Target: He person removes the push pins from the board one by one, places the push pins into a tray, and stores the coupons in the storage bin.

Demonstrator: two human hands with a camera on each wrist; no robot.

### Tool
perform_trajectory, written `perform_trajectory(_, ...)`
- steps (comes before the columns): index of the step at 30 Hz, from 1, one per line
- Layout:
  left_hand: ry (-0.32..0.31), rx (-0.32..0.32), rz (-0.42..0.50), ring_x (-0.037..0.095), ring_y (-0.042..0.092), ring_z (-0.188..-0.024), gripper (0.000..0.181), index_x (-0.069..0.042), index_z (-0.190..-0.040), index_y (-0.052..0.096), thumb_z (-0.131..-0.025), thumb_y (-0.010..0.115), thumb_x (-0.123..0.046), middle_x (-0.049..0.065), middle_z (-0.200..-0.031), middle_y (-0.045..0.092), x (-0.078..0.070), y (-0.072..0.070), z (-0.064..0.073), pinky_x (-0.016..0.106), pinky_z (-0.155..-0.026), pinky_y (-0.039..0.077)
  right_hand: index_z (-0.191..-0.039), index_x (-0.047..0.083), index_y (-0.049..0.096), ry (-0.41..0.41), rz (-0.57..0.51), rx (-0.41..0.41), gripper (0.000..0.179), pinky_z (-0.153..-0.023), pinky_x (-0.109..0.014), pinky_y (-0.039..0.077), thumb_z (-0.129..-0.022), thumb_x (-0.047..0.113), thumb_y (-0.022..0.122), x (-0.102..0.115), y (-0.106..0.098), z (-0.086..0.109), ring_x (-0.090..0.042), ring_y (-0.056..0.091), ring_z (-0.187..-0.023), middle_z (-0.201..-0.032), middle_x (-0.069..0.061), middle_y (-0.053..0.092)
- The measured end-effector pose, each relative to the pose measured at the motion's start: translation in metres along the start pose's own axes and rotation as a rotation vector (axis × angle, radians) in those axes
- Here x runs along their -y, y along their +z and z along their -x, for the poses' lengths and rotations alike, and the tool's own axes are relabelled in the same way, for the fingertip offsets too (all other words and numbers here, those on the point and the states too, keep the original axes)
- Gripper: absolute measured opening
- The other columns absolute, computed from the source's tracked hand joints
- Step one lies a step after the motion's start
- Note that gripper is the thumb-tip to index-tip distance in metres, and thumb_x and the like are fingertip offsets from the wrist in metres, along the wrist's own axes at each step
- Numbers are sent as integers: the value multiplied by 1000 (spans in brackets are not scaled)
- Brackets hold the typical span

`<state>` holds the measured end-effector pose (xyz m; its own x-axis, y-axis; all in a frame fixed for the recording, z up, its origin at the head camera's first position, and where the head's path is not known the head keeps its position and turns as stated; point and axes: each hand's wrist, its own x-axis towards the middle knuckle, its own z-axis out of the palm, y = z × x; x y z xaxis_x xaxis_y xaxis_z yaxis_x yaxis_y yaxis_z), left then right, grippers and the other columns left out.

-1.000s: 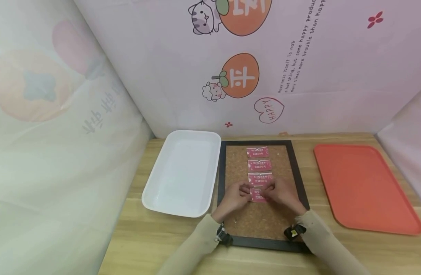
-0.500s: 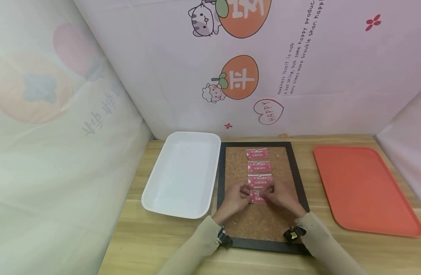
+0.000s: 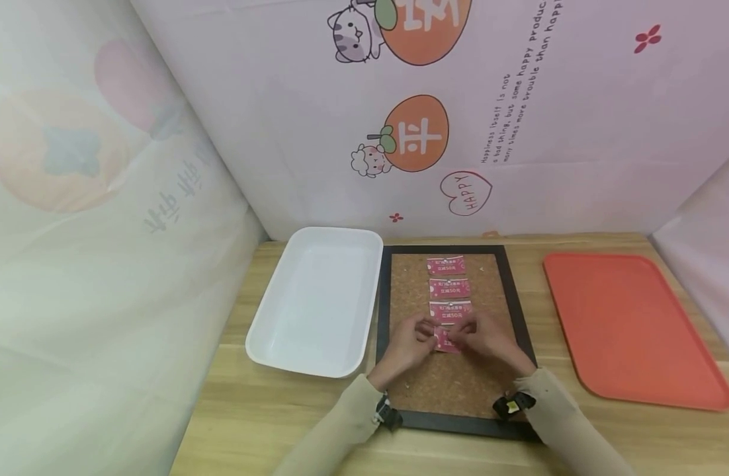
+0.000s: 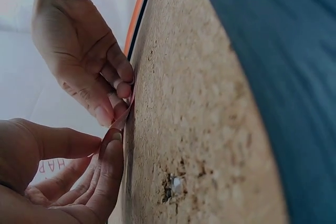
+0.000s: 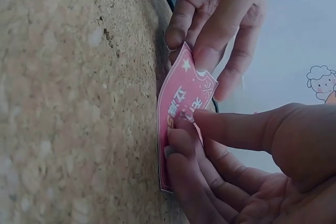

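A pink coupon (image 3: 444, 340) lies against the cork board (image 3: 436, 383), below a column of three similar coupons (image 3: 450, 311). My left hand (image 3: 411, 338) pinches its left end between thumb and fingers. In the right wrist view, that coupon (image 5: 181, 95) bends up off the cork. Over its upper middle, my right hand (image 3: 486, 337) pinches a small clear pushpin (image 5: 185, 114), largely covered by the fingertips. The pin's point is hidden. In the left wrist view, both the left hand (image 4: 68, 177) and right hand (image 4: 84, 56) meet at the coupon's edge.
A white tray (image 3: 317, 297) stands left of the board's black frame (image 3: 384, 311). On the right lies a red tray (image 3: 632, 324). A printed cloth (image 3: 293, 132) hangs behind the wooden table (image 3: 245, 410). A small pale bit (image 4: 177, 184) sits in the cork.
Both hands stay at the lowest coupon. My right fingers have shifted slightly left over it, covering more of its print. The other coupons and trays have not moved.
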<state>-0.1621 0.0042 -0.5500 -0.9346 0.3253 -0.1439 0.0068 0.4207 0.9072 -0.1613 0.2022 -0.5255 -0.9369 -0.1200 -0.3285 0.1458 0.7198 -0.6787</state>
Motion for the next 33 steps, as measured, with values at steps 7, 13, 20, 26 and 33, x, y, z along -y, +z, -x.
perform_trajectory(7,0,-3,-16,5,70,-82,29,-13,-119,70,-92,72,-2,6,-106,76,-4,-1,4,19,-69,59,-104,4,75,10,-87,-3,16,-68,-29,53,-98,19,72,-3,1,3,-17,68,-82,-96,-11,77)
perform_trajectory(13,90,-15,-13,7,70,-84,30,-5,-120,69,-91,68,2,11,-106,75,-14,-7,10,16,-74,58,-110,0,72,-6,-153,0,20,-68,-32,61,-99,16,70,-2,-2,5,-16,72,-80,-96,-13,77)
perform_trajectory(20,163,-35,-23,9,72,-88,31,2,-123,67,-92,63,4,16,-109,75,-24,-18,15,15,-77,58,-110,0,71,-35,-173,-3,18,-68,-34,62,-99,14,69,1,-8,6,-18,71,-81,-98,-14,76)
perform_trajectory(26,173,-113,-83,14,76,-90,30,0,-121,70,-92,65,3,14,-109,77,-31,-30,15,15,-76,60,-114,2,71,-81,-150,-13,21,-69,-31,56,-100,18,67,3,-16,10,-20,67,-86,-103,-14,74)
perform_trajectory(33,220,-185,-57,19,77,-90,30,-1,-121,69,-91,65,5,15,-109,75,-37,-45,12,17,-76,61,-110,5,73,-170,-91,-100,15,-71,-30,56,-98,13,68,6,-31,12,-24,68,-93,-105,-15,74)
